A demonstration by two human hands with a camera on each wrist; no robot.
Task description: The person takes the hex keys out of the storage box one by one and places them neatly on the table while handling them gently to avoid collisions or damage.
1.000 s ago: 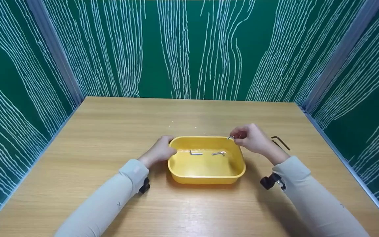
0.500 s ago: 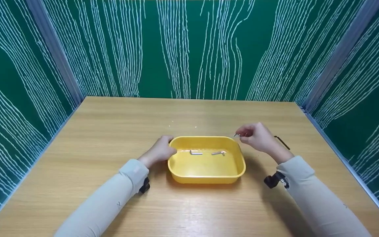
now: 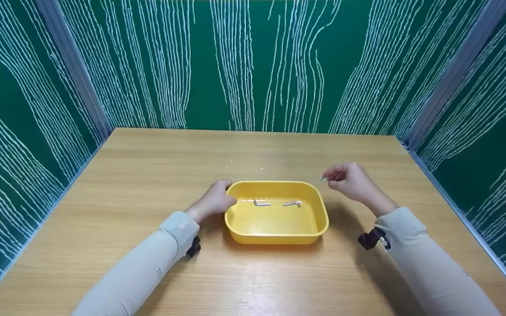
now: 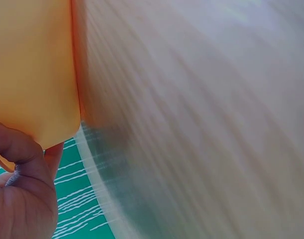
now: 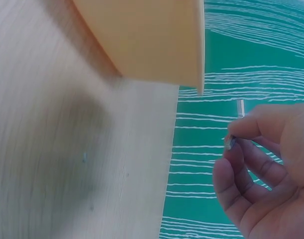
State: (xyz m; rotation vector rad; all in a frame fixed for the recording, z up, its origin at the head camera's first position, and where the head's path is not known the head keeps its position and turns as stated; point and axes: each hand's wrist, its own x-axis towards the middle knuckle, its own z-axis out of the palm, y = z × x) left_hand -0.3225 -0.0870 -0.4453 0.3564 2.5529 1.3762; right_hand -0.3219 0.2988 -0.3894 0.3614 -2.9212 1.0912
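A yellow plastic bin (image 3: 275, 239) stands on the table, with two small silver hex keys (image 3: 262, 203) lying on its floor. My left hand (image 3: 213, 201) grips the bin's left rim; in the left wrist view its thumb and fingers (image 4: 27, 174) curl round the edge. Off the bin's far right corner, above the table, my right hand (image 3: 353, 183) pinches another silver hex key (image 3: 324, 178) between thumb and fingers. One end of that key (image 5: 241, 107) sticks out past the fingers in the right wrist view; the rest is mostly covered.
The wooden table (image 3: 147, 166) reaches back to green walls (image 3: 200, 66) with white wavy lines. Tiny pale specks (image 3: 262, 168) lie behind the bin. A black camera mount (image 3: 370, 238) hangs under the right wrist.
My right hand has moved right, from over the bin's far right corner to outside it, still pinching the silver key. Black hex keys seen earlier are now hidden behind it. The left hand stays put.
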